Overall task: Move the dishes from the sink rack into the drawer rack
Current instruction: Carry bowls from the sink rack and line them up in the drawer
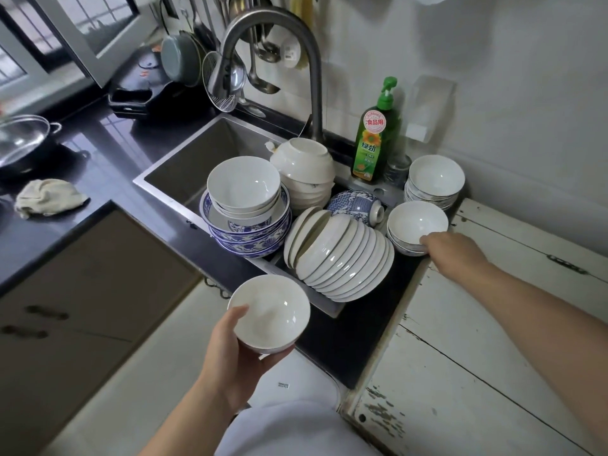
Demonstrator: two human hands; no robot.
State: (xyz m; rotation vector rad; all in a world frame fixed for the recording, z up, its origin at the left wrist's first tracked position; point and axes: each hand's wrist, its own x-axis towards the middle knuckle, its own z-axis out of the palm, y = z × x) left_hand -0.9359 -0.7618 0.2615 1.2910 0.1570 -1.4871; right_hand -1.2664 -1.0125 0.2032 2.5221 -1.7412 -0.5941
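I'm seeing the sink [210, 139] holding stacked bowls [245, 205] and a row of plates [345, 258]; right of the sink two bowl stacks [434, 179] are sitting, a bottle [373, 139] behind it, a cloth [49, 197] lying well left.

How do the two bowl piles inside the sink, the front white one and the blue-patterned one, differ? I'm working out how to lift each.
The front white pile lies tipped on its side, rims fanned out; the blue-patterned pile sits upright, mouths up. The white pile is plain; the blue-patterned pile carries blue decoration and has white bowls nested inside. Both are nested stacks in the sink.
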